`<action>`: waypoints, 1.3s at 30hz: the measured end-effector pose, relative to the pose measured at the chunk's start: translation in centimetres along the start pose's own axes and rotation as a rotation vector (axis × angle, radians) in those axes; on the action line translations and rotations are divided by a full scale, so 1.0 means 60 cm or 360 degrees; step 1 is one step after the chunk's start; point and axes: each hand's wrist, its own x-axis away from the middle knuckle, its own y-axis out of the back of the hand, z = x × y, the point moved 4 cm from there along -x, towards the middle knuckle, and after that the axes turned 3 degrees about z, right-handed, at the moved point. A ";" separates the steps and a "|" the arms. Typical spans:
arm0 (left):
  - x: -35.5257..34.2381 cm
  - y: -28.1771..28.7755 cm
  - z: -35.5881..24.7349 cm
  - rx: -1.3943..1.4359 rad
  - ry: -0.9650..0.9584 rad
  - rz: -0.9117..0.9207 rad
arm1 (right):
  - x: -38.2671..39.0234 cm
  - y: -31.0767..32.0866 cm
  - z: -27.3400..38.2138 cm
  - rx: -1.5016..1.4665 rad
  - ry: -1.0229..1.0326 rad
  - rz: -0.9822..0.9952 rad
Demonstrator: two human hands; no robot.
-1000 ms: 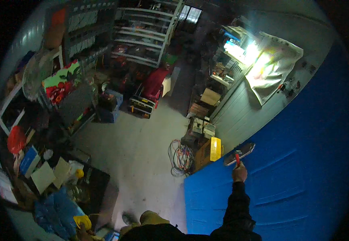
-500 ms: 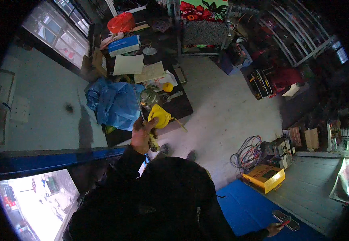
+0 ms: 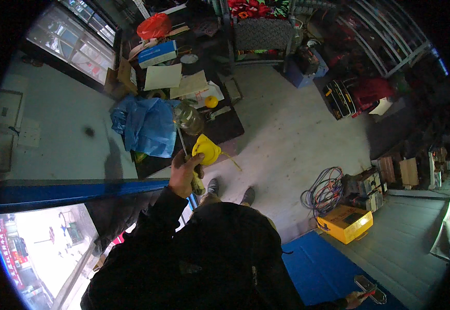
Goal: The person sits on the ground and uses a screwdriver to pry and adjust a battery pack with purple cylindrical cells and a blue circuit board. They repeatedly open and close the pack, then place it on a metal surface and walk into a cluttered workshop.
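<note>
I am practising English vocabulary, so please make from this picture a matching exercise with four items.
1. Left hand
2. Right hand
3. Glass jar
4. Coiled cables

A. beside the blue plastic sheet
B. holding a yellow funnel-shaped object
C. lying on the grey floor
D. gripping a red handle

Pairs: 1-B, 2-D, 3-A, 4-C

the view has swung left, bringing the left hand (image 3: 183, 175) fully into sight.
</note>
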 end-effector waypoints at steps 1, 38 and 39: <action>0.002 0.002 0.004 -0.0012 0.0027 0.0003 | 0.007 0.004 0.007 0.0057 0.0216 -0.0071; 0.097 0.075 0.043 -0.0649 0.0206 0.0035 | 1.026 0.188 0.986 -0.0911 0.1523 0.4572; 0.090 0.087 0.038 -0.0666 0.0087 0.0049 | 1.037 0.189 0.989 -0.0813 0.1499 0.4584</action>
